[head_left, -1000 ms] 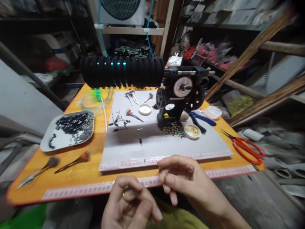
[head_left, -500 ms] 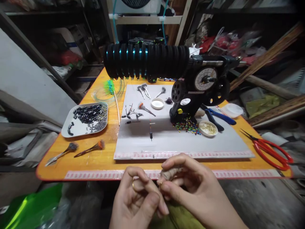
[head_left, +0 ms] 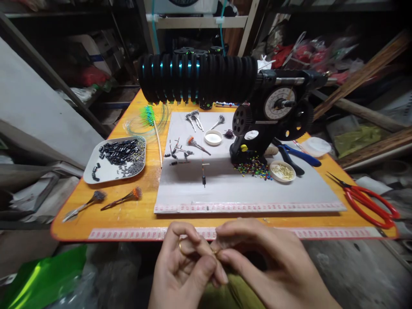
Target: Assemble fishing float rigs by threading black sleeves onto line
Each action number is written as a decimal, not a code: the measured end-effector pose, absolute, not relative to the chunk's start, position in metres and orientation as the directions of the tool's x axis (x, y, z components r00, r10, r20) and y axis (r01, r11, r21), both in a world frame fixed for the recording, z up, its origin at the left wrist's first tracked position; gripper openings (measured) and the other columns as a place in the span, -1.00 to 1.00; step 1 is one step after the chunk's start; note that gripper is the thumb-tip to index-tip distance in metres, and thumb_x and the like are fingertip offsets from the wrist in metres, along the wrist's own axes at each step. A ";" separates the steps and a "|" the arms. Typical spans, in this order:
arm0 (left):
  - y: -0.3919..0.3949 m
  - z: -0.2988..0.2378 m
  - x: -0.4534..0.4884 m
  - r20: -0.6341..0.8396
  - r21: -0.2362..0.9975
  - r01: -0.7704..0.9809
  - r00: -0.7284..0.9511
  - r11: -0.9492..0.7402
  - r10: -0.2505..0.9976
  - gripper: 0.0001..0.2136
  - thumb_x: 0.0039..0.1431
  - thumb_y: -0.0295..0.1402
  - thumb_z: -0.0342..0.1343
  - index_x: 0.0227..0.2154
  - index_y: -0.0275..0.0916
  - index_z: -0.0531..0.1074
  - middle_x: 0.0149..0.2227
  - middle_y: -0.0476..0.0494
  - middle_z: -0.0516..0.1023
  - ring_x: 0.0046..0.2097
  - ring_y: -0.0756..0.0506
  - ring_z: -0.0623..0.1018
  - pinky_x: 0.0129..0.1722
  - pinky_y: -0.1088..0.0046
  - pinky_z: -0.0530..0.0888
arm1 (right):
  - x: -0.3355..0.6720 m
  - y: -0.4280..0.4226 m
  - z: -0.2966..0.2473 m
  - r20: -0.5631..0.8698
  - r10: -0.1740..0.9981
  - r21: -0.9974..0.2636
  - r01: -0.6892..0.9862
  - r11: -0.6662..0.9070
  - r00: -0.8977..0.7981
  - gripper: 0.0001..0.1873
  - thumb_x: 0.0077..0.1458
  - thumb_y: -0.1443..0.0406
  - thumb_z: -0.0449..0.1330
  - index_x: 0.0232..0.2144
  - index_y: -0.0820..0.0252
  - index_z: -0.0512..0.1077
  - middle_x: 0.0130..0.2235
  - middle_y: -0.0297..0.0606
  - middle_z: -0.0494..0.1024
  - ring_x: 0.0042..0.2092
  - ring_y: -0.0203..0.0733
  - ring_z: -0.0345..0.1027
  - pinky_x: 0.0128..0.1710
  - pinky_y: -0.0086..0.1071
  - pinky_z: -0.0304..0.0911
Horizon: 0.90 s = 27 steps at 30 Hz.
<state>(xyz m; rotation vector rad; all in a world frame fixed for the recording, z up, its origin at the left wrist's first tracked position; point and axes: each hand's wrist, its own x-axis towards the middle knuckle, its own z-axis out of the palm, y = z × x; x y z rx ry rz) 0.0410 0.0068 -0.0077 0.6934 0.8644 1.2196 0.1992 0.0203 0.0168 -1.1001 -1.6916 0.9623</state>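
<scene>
Both hands meet just below the near edge of the orange table (head_left: 135,214). My left hand (head_left: 186,274) is curled, its thumb and fingers pinched together, and a ring shows on one finger. My right hand (head_left: 267,266) pinches against the left fingertips. A tiny gold-coloured piece (head_left: 214,252) sits between the two pinches; I cannot make out what it is. Beyond the hands lies a grey work board (head_left: 244,193) with a ruler strip along its front.
A black winding machine (head_left: 273,116) with a row of black spools (head_left: 196,79) stands at the back. On the board are coloured beads (head_left: 254,167), a dish of gold bits (head_left: 282,171), blue pliers (head_left: 299,156). A tray of black parts (head_left: 117,159) lies left, red scissors (head_left: 367,199) right.
The view has dropped and shifted right. My hands have come together into a joined pinch. A pale piece seen between my right fingers half a second ago no longer shows.
</scene>
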 end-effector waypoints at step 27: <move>0.030 -0.016 0.016 0.483 0.864 0.047 0.205 -0.501 0.851 -0.72 0.14 -0.66 0.21 -0.19 -0.16 0.58 -0.36 -0.06 0.64 -0.32 -0.06 0.62 -0.30 0.50 0.55 | 0.195 0.020 0.015 0.429 0.882 -0.832 0.297 0.469 -0.194 -0.75 0.18 0.53 0.17 -0.23 0.09 0.48 -0.28 -0.29 0.47 -0.22 -0.28 0.44 -0.22 -0.48 0.40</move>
